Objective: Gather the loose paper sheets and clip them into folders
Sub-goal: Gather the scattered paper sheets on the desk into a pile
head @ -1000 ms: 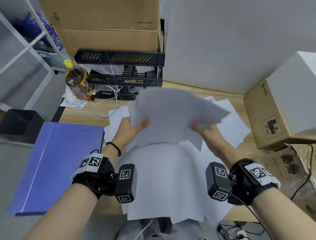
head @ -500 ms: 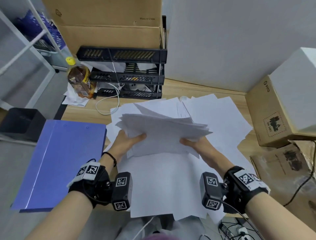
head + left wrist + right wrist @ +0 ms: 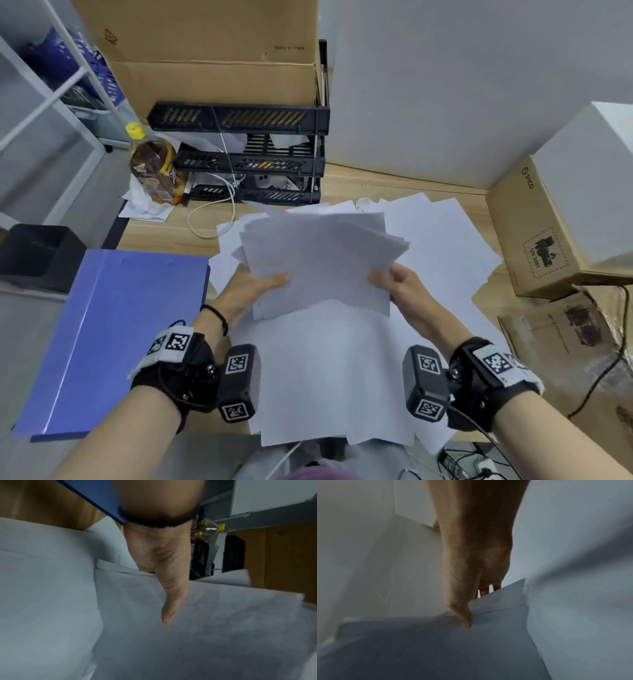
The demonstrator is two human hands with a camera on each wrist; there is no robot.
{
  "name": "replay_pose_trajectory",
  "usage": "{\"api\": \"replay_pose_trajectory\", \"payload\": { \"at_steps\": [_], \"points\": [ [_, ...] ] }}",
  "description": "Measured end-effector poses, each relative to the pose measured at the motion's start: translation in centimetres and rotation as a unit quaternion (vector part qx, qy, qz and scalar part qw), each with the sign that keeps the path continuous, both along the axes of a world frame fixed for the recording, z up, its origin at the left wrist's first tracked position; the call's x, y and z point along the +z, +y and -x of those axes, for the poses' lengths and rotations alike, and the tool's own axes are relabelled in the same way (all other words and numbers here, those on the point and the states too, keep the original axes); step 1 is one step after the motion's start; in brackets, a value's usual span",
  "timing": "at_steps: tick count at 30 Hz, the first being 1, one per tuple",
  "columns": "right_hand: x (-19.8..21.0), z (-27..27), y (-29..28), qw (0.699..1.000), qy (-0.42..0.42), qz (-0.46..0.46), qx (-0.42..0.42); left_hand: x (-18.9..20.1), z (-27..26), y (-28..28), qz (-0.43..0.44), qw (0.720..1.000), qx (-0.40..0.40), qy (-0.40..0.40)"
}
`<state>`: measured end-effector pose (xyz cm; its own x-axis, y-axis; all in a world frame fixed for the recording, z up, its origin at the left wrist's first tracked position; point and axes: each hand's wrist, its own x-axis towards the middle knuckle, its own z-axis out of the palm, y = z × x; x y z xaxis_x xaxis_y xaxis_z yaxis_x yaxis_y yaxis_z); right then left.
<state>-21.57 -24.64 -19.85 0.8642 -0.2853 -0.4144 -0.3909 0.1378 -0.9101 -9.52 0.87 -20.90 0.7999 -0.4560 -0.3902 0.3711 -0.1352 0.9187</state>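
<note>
A stack of white paper sheets [image 3: 322, 260] is held above the desk by both hands. My left hand [image 3: 260, 284] grips its near left edge, thumb on top [image 3: 169, 601], fingers hidden underneath. My right hand [image 3: 394, 281] pinches the near right edge, thumb on top [image 3: 464, 616], fingers below. The stack's sheets are fanned and uneven at the far corners. More loose white sheets [image 3: 342, 370] lie spread over the wooden desk beneath. A closed blue folder [image 3: 113, 329] lies flat on the desk to the left, partly over the edge.
A black three-tier tray rack [image 3: 253, 161] stands at the back with a large cardboard box [image 3: 212, 51] on it. A brown drink bottle [image 3: 154, 168] and a white cable [image 3: 219, 219] sit left of it. Cardboard boxes [image 3: 541, 236] crowd the right side.
The stack went from raised and tilted up, down to nearly flat, and is now lifted and tilted up again. Both hands keep their grip on its near edges.
</note>
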Motion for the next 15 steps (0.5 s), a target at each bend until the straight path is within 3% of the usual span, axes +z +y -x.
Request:
{"api": "replay_pose_trajectory", "payload": {
  "at_steps": [5, 11, 15],
  "points": [
    [0.6, -1.1, 0.6, 1.000, -0.001, 0.023, 0.002, -0.2, 0.1, -0.9, -0.012, 1.000, -0.019, 0.007],
    [4.8, -3.5, 0.4, 0.996, -0.073, 0.026, -0.033, 3.0, -2.2, -1.2, 0.074, 0.996, -0.043, 0.026],
    [3.7, -2.4, -1.0, 0.992, -0.065, 0.061, -0.085, 1.7, -2.2, 0.0, 0.047, 0.996, -0.076, 0.018]
  ]
}}
